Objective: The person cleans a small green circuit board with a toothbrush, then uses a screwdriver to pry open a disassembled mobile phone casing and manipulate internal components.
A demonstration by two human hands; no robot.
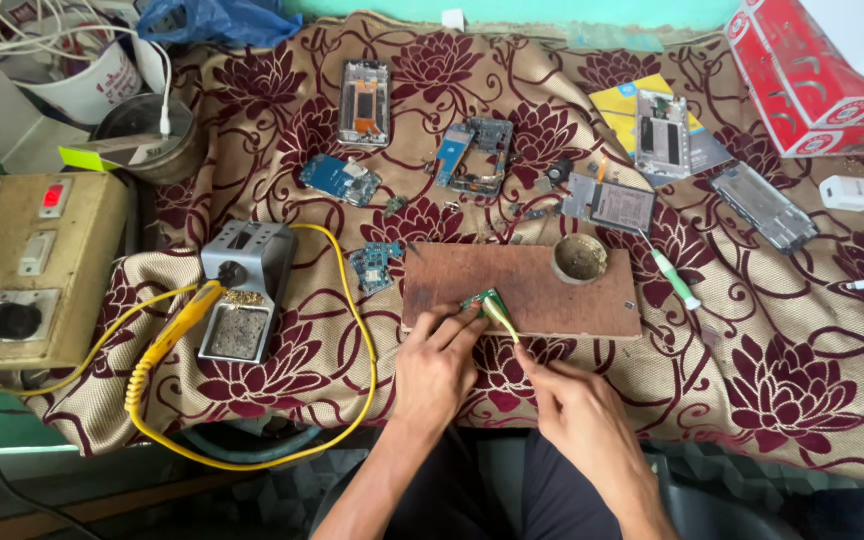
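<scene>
The left hand (437, 368) pins a small green board (479, 300) under its fingertips on the wooden block (552, 290). The right hand (577, 410) pinches tweezers (501, 318), whose tip touches the board just beside those fingertips.

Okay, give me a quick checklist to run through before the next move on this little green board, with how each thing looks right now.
1. Green board on the wooden block: ok.
2. Left hand steadying the board: ok, fingertips at it.
3. Right hand grips the yellow-green tool: ok, tip at the board.
4. Soldering iron parked at its stand: ok.
5. Iron hot: cannot tell.
6. Yellow cord away from the hands: ok.
</scene>
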